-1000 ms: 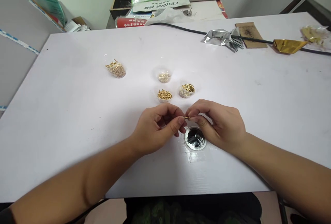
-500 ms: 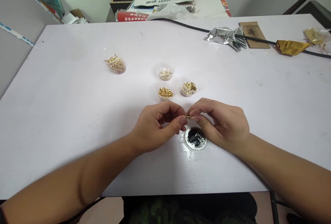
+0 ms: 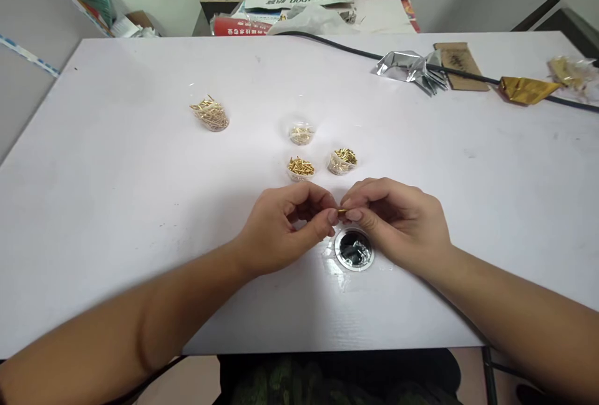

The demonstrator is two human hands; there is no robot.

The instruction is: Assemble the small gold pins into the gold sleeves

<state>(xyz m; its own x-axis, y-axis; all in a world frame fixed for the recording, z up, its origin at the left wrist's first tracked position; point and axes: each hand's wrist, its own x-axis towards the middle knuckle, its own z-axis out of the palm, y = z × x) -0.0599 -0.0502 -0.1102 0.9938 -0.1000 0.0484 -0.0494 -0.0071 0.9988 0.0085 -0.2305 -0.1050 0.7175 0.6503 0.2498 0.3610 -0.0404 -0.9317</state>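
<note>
Head view: I'm watching the left hand (image 3: 285, 230) and right hand (image 3: 407, 221) pinching one small gold-coloured pin (image 3: 343, 211) between them, near the silver-rimmed black disc (image 3: 354, 249); this two-handed fingertip work is, I'd judge, calling for steady alignment next.

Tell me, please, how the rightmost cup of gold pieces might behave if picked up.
The rightmost cup might spill if tilted, since jumbled gold pieces reach its rim. It looks clear and thin-walled, so may flex when squeezed.
</note>
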